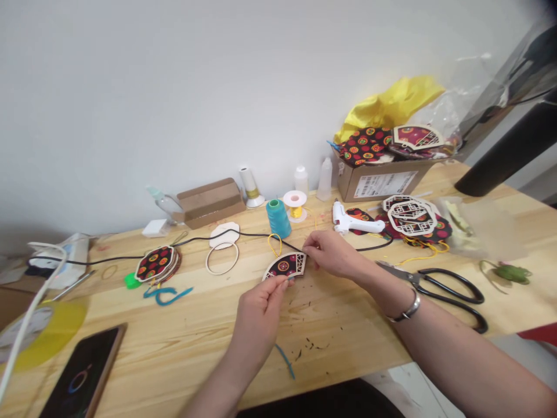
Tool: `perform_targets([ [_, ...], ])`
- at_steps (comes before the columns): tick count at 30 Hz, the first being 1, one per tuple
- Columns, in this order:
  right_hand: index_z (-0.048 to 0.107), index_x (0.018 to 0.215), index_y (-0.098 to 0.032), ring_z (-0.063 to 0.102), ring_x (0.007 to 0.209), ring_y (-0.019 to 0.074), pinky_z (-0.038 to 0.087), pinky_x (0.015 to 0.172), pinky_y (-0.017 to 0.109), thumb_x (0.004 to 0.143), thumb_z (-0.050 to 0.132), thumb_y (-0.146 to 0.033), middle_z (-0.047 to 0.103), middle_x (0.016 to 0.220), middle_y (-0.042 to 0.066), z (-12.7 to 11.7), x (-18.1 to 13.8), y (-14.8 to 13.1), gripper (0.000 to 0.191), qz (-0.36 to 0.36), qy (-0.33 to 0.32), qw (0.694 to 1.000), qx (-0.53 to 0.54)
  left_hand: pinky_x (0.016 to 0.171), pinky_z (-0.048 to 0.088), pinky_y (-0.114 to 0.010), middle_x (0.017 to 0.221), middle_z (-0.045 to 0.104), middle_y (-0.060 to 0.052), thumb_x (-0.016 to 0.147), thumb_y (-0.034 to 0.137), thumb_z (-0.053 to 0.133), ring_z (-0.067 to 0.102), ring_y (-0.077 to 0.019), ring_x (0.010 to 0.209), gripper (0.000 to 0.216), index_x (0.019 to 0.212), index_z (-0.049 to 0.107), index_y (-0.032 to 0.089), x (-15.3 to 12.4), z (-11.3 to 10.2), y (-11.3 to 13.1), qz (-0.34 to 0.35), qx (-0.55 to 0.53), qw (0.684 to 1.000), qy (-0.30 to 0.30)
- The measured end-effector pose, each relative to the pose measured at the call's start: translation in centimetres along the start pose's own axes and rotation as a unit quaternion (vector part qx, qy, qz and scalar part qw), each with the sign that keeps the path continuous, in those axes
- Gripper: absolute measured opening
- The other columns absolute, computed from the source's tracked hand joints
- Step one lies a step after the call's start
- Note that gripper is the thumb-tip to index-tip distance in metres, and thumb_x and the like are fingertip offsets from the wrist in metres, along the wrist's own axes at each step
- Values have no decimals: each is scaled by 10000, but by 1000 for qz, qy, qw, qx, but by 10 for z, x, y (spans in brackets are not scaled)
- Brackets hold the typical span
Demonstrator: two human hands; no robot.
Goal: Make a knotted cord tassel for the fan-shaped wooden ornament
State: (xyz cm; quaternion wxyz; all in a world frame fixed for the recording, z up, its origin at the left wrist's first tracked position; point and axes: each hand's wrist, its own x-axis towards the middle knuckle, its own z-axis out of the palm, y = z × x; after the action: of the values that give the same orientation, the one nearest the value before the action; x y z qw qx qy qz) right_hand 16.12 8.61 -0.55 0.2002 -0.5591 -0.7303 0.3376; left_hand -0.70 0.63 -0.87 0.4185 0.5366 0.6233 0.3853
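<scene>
A fan-shaped ornament [284, 266] with a pale lattice frame and dark red patterned cloth lies before me, its yellow loop [274, 245] pointing away. My left hand [261, 305] is pinched at its lower edge, with a bit of blue cord showing at the fingertips. Below that hand, a length of blue cord [285, 361] lies on the table. At the fan's right corner is my right hand [333, 252], fingers drawn together. What those fingers hold, if anything, is hidden.
A teal thread cone [278, 219] and a yellow cord spool [296, 206] stand behind the fan. On the right are a white glue gun [357, 222], black-handled scissors [435, 287] and a filled carton [378, 180]. Leftward lie stacked ornaments [155, 264] and a phone [82, 374].
</scene>
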Motion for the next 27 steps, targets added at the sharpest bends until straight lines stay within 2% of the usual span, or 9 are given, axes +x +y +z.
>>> perform_targets([
  [7,627,731,-133,553,465,116,365,462,199,766,469,-175,613,483,-2,6,-4,-3,167,-12,-55,998,42,817,473,-313,880,749,-54,770,292,580,655,-234,871,204,836,736,180,1,-8,-10,17,43,999,18],
  [13,628,744,-153,577,498,102,384,503,191,770,467,-159,640,543,-5,11,-8,-5,163,-28,-72,996,39,842,476,-330,940,743,-70,797,334,527,656,-234,908,265,873,723,173,-1,-11,-18,28,85,996,16],
  [20,624,686,-167,572,629,118,351,547,209,746,482,-131,675,699,16,4,-6,-2,159,-43,-31,998,-35,843,480,-327,960,741,-62,819,342,512,657,-233,935,274,899,715,176,-1,-10,-27,38,116,992,22],
  [27,606,634,-161,566,600,147,286,500,236,718,478,-79,672,677,49,-4,-9,0,173,-43,-23,986,-160,842,485,-312,982,738,-56,835,337,497,658,-225,951,277,916,709,178,-1,-9,-30,43,127,991,19],
])
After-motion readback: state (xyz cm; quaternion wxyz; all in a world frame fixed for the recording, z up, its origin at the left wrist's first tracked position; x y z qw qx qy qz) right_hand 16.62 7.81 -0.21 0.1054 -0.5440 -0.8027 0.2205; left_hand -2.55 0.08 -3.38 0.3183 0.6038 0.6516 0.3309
